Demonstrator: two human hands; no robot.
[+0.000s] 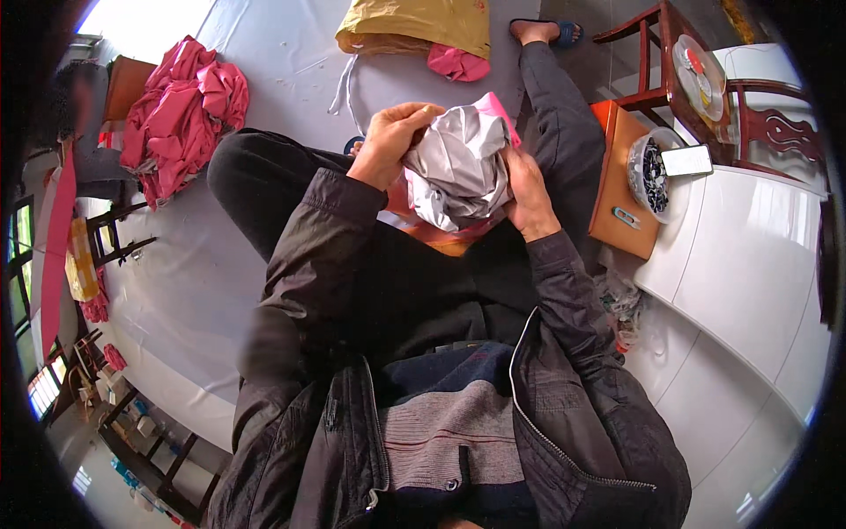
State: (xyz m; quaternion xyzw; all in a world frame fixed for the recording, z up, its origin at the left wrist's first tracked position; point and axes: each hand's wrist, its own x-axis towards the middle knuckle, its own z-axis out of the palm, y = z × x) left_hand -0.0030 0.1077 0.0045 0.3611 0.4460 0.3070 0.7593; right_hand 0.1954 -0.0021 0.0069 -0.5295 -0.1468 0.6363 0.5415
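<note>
A bunched piece of silver-grey cloth (460, 167) with a pink side is held up over my lap between my two hands. My left hand (390, 144) pinches its upper left edge, thumb and fingers closed together. At the other side my right hand (530, 194) grips the cloth, its fingers partly hidden behind the folds. Pink shows at the cloth's upper right edge. Below the bundle, an orange and pink piece (449, 245) lies partly covered on my lap.
Ahead lies a yellow bag (414, 26) with pink cloth (458, 63) poking out. A pink cloth heap (183, 123) is at the left, near another person. To the right, a small blue tool (627, 217) rests on a wooden box (608, 189), beside a bowl of small pieces (656, 176) and a chair (656, 62).
</note>
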